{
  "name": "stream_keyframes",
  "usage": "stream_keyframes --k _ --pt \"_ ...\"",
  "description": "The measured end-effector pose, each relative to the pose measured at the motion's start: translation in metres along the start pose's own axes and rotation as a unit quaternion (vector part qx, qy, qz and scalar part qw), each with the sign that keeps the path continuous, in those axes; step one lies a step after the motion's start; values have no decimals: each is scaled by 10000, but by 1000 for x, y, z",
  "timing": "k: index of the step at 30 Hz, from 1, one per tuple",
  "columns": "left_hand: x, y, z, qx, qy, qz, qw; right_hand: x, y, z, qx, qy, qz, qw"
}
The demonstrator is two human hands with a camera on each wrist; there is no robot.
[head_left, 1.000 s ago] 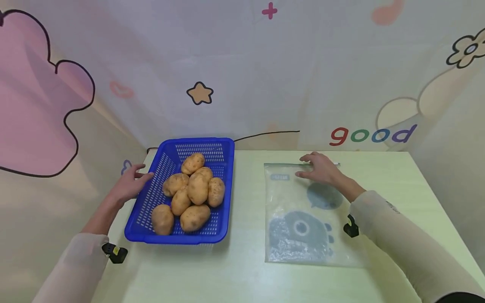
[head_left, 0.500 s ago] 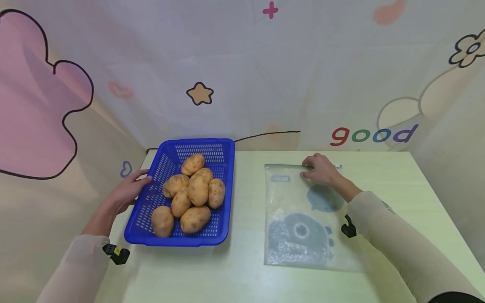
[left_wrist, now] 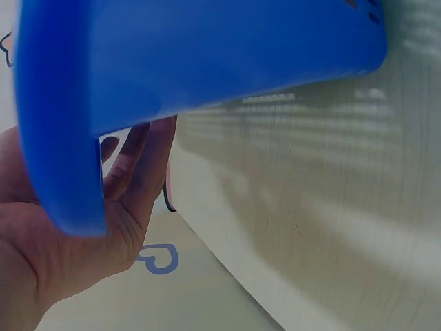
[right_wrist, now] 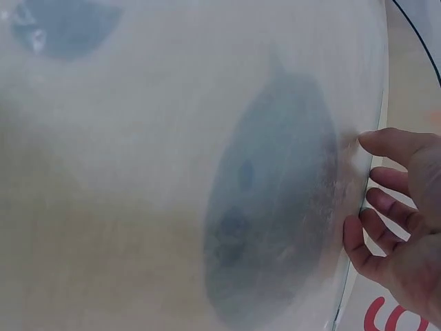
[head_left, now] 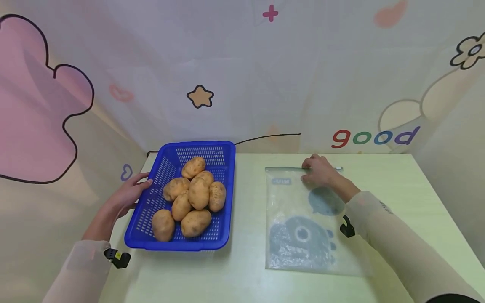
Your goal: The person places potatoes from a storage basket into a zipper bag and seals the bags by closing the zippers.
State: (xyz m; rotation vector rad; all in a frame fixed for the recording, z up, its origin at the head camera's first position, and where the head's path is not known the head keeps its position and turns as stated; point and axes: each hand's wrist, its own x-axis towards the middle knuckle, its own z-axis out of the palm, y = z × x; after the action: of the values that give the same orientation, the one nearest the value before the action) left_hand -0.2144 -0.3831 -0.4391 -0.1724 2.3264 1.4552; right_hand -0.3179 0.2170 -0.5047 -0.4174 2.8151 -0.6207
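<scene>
A blue plastic basket (head_left: 177,245) with perforated walls holds several potatoes (head_left: 198,193) in the head view. My left hand (head_left: 129,194) grips its left rim, thumb on top and the other fingers below. In the left wrist view, the rim partly covers that left hand (left_wrist: 83,241). To the right lies a flat, translucent zip bag (head_left: 288,202) with a blue-grey cartoon print. My right hand (head_left: 320,170) rests at the bag's top edge, thumb apart from the fingers. The right wrist view has the right hand's (right_wrist: 413,227) fingertips touching the bag's (right_wrist: 151,179) edge, loosely bent.
Both things lie on a pale green table (head_left: 246,277). Behind it hangs a printed cloth backdrop (head_left: 250,84) with cartoon shapes and the word "good". A small white slider (head_left: 339,168) sits at the right end of the bag's top edge.
My left hand's fingers have moved from spread beside the basket to under its rim. My right hand has lowered slightly onto the bag's top edge. Basket and bag keep their places.
</scene>
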Motion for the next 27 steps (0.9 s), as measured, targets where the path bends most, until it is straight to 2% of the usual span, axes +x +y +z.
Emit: stream_keyframes --k 9,17,23,27 --pt "-1 -1 1 52 109 7 9999 0 -7 -4 -37 -102 88 9999" --pt "-2 1 1 66 53 -68 9999 4 -4 -4 215 -134 163 9995" --pt "-3 1 1 80 65 -98 9999 6 -4 -2 296 1 139 9995" --pt "-2 0 2 24 94 -101 9999 6 -3 0 173 193 -31 9997"
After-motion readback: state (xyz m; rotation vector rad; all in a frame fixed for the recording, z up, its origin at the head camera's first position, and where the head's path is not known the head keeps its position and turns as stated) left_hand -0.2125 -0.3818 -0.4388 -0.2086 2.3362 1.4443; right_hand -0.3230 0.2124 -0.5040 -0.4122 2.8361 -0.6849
